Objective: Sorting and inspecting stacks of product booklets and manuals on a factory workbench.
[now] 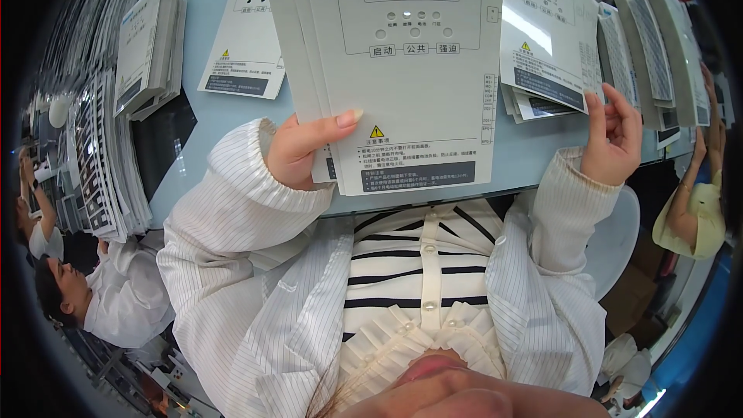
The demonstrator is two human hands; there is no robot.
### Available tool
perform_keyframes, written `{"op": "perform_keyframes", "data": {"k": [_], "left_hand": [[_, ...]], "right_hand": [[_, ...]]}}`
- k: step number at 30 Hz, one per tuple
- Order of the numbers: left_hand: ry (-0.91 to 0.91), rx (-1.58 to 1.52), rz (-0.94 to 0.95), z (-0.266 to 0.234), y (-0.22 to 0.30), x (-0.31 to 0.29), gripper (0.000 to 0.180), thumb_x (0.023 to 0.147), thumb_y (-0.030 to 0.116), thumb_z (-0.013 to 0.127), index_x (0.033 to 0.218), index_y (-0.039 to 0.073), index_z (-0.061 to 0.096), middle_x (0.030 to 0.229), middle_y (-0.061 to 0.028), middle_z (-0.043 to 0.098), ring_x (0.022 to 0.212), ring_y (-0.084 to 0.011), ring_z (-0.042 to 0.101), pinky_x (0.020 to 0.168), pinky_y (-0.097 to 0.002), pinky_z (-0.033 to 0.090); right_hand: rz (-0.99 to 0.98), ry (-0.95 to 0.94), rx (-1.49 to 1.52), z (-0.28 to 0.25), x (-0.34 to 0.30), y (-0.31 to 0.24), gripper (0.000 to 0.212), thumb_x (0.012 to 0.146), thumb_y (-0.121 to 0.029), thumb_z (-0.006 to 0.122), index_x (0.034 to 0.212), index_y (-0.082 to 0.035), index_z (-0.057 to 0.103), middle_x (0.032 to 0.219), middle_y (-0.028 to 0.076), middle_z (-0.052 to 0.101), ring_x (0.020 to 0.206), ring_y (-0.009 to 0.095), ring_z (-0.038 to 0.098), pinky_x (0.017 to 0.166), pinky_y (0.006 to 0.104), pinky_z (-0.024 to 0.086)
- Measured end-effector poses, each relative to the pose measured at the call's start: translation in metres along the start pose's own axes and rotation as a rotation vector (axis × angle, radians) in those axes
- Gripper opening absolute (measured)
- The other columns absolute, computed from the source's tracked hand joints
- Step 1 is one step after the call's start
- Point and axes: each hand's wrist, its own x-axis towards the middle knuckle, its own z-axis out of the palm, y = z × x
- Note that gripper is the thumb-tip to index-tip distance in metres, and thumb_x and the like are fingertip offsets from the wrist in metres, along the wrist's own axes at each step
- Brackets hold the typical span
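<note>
My left hand [298, 147] grips the lower edge of a fan of several pale grey printed panel sheets [410, 70], thumb across the front one. The sheets are held upright over the pale blue table [209, 128] and show a warning triangle and a dark strip near the bottom. My right hand [613, 139] hovers at the table's near edge with its fingers loosely curled and apart, holding nothing. It is just below a stack of similar printed sheets [546, 39] lying on the table.
More sheet stacks lie at the left [147, 46] and far left [108, 162], with a single sheet [244, 39] between. Tilted stacks [658, 46] line the right side. A person in white [108, 294] sits at the lower left, and another person's arm [689, 209] is at the right.
</note>
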Motion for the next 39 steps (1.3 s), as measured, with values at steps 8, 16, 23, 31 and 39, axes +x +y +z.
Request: {"op": "perform_keyframes", "data": {"k": [8, 16, 23, 31, 39], "left_hand": [[-0.004, 0.041, 0.018, -0.007, -0.005, 0.001, 0.043, 0.089, 0.022, 0.051, 0.126, 0.004, 0.038, 0.116, -0.0167, 0.055, 0.103, -0.0288, 0.059, 0.085, -0.0406, 0.05], [0.001, 0.061, -0.012, -0.009, -0.007, 0.0, 0.054, 0.086, 0.03, 0.054, 0.13, 0.005, 0.035, 0.121, -0.0137, 0.05, 0.108, -0.0261, 0.053, 0.089, -0.0391, 0.045], [-0.001, 0.018, 0.004, -0.001, -0.002, 0.001, 0.049, 0.088, 0.027, 0.052, 0.128, 0.003, 0.036, 0.12, -0.0143, 0.051, 0.107, -0.0257, 0.054, 0.089, -0.0393, 0.046], [0.022, 0.028, -0.008, 0.002, -0.001, 0.001, 0.052, 0.088, 0.027, 0.054, 0.129, 0.002, 0.036, 0.12, -0.0141, 0.05, 0.109, -0.0253, 0.051, 0.089, -0.0386, 0.045], [0.058, 0.068, 0.004, -0.001, -0.005, 0.001, 0.055, 0.086, 0.029, 0.057, 0.13, 0.003, 0.036, 0.121, -0.0127, 0.05, 0.111, -0.0243, 0.05, 0.092, -0.0369, 0.042]], "right_hand": [[0.013, -0.868, 0.488, 0.002, -0.037, -0.045, 0.018, 0.073, 0.002, 0.067, 0.091, 0.003, 0.062, 0.074, 0.003, 0.059, 0.054, 0.005, 0.048, 0.05, 0.0165, 0.037], [0.245, -0.839, 0.561, 0.003, -0.041, -0.04, 0.016, 0.076, 0.001, 0.066, 0.092, 0.003, 0.062, 0.068, 0.002, 0.059, 0.047, 0.002, 0.042, 0.042, 0.0156, 0.03], [0.306, -0.284, 0.607, -0.001, -0.011, 0.007, 0.02, 0.079, -0.003, 0.065, 0.099, 0.003, 0.062, 0.078, 0.003, 0.062, 0.054, 0.003, 0.046, 0.049, 0.0143, 0.033], [0.027, -0.082, 0.108, 0.002, 0.008, 0.023, 0.027, 0.074, -0.005, 0.073, 0.098, 0.002, 0.065, 0.075, -0.002, 0.054, 0.058, 0.002, 0.039, 0.053, 0.0158, 0.034], [-0.098, 0.025, -0.064, 0.008, 0.0, -0.014, 0.026, 0.069, -0.005, 0.075, 0.094, -0.002, 0.066, 0.072, -0.001, 0.049, 0.055, 0.004, 0.035, 0.052, 0.0158, 0.032]]}}
